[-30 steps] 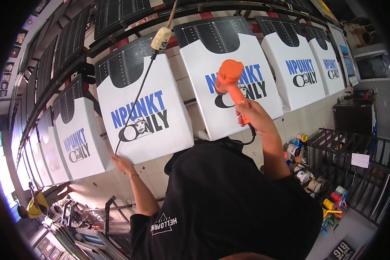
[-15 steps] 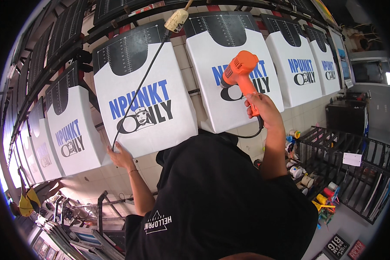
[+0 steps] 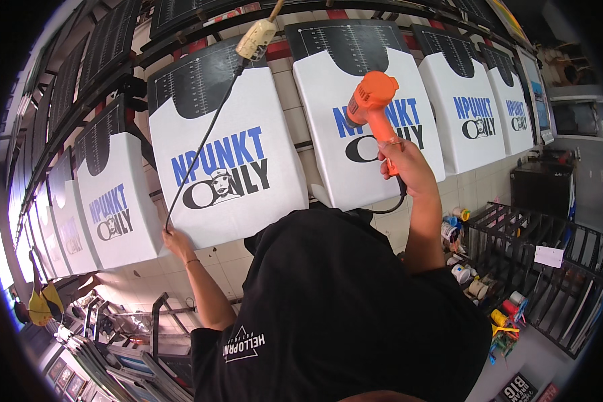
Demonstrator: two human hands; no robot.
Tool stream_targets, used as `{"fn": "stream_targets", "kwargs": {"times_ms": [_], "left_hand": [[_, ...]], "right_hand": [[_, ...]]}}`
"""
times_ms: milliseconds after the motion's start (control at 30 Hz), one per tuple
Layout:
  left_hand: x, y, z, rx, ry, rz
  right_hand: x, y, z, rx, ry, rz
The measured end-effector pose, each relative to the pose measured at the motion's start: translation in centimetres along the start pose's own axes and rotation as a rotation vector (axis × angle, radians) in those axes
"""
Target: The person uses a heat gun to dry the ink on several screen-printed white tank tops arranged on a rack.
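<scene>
With your right hand (image 3: 400, 161) wrapped around the orange heat gun (image 3: 372, 100) aimed at the printed white shirt (image 3: 362, 127) on its board, and your left hand (image 3: 174, 236) apparently pinching the dark cord (image 3: 204, 141), you're drying the print, so next sweep steadily, clear of the rack (image 3: 536, 268).
</scene>
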State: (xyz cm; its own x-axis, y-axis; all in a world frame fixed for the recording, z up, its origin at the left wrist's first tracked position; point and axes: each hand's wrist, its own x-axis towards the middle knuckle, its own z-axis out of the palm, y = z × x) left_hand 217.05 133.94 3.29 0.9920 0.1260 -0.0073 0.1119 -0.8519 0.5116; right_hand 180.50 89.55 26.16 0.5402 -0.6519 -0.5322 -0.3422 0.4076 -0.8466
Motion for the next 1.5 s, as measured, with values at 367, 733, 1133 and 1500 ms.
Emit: {"fn": "stream_targets", "kwargs": {"times_ms": [367,733,1133,1500], "left_hand": [[0.0,1.0,0.0,-0.057,-0.027,-0.022],[0.6,-0.2,0.4,-0.039,-0.043,-0.015],[0.2,0.2,0.2,-0.031,-0.029,-0.017],[0.3,0.5,-0.1,-0.029,-0.043,-0.033]], "right_hand": [[1.3,-0.9,-0.2,0.045,0.005,0.027],[2.9,-1.0,0.1,0.034,0.029,0.005],[3.5,-1.5,0.9,0.021,0.047,-0.045],[3.2,-1.5,1.2,0.059,-0.020,-0.026]]}}
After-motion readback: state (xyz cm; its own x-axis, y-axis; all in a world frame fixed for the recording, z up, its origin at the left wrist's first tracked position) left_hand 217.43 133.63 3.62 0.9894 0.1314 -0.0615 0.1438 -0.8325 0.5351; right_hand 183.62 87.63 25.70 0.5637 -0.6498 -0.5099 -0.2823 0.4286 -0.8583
